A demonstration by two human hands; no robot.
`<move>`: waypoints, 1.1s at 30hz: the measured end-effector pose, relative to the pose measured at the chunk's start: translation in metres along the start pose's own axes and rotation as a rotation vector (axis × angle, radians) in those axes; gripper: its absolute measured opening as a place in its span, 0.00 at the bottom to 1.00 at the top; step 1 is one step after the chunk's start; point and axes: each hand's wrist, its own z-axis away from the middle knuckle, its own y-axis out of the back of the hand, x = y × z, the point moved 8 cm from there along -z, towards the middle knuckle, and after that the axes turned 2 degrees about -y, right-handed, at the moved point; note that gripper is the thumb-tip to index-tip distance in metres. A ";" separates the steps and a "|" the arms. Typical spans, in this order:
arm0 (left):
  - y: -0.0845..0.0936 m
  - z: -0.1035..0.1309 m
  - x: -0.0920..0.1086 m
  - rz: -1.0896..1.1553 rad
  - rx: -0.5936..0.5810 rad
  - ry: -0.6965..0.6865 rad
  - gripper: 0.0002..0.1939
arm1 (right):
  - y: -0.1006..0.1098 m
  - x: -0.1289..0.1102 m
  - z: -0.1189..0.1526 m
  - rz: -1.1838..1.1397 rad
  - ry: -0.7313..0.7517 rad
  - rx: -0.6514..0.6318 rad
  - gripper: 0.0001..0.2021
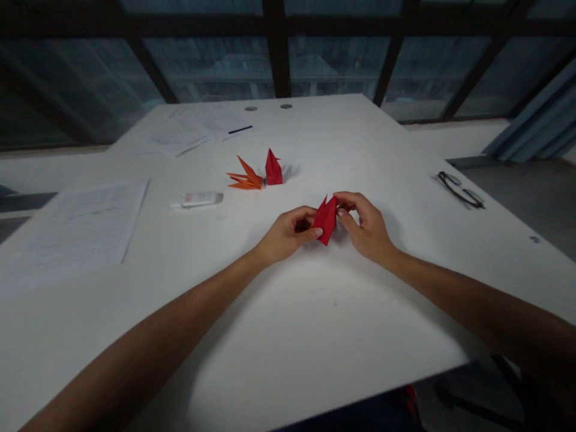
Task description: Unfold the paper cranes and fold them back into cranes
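Observation:
Between my two hands, a little above the table, is a folded red origami piece point(327, 219) with pointed tips toward the top. My left hand point(292, 233) pinches its lower left side, the thumb lying across the front. The fingertips of my right hand point(362, 223) pinch its upper right edge, near a tip. Farther back stand a second red origami piece point(273, 168) and, beside it on the left, an orange origami piece point(246, 176) with several thin spread points.
A white tube point(198, 200) lies left of the origami. Written sheets point(85, 222) cover the table's left side, with more papers point(180, 129) and a dark pen point(240, 129) behind. Eyeglasses point(461, 189) rest near the right edge of the white table point(279, 336). Windows line the back.

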 end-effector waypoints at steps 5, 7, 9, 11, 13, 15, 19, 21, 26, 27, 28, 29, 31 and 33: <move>0.001 0.000 0.001 0.015 -0.016 0.019 0.19 | 0.008 -0.005 -0.002 0.077 0.046 0.003 0.09; 0.000 0.000 0.002 0.036 -0.017 0.023 0.18 | 0.010 -0.006 -0.004 0.098 0.059 0.004 0.08; 0.000 0.000 0.003 0.045 -0.019 0.030 0.18 | 0.012 -0.008 -0.005 0.116 0.083 0.007 0.07; 0.000 0.001 0.003 0.051 -0.026 0.032 0.17 | 0.012 -0.011 -0.007 0.136 0.115 0.000 0.06; 0.000 0.001 0.004 0.069 -0.037 0.031 0.17 | 0.011 -0.014 -0.007 0.162 0.160 -0.019 0.05; 0.001 0.001 0.004 0.095 -0.046 0.031 0.17 | 0.010 -0.017 -0.008 0.194 0.200 -0.035 0.05; 0.000 0.002 0.002 0.129 -0.066 0.044 0.16 | 0.010 -0.019 -0.007 0.257 0.285 -0.037 0.05; 0.000 0.002 0.002 0.133 -0.075 0.051 0.16 | 0.011 -0.020 -0.007 0.275 0.326 -0.033 0.04; 0.002 0.002 0.001 0.159 -0.098 0.051 0.15 | 0.012 -0.024 -0.006 0.263 0.368 -0.037 0.02; 0.003 0.002 0.000 0.173 -0.101 0.051 0.15 | 0.012 -0.026 -0.006 0.246 0.366 -0.042 0.03; 0.003 0.002 -0.001 0.188 -0.101 0.054 0.15 | 0.012 -0.027 -0.006 0.226 0.360 -0.049 0.03; 0.004 0.002 -0.002 0.202 -0.099 0.059 0.15 | 0.012 -0.029 -0.006 0.206 0.354 -0.057 0.04; 0.005 0.002 -0.003 0.232 -0.088 0.073 0.16 | 0.012 -0.030 -0.007 0.172 0.338 -0.074 0.05; 0.005 0.002 -0.003 0.257 -0.080 0.082 0.16 | 0.011 -0.030 -0.007 0.147 0.321 -0.086 0.06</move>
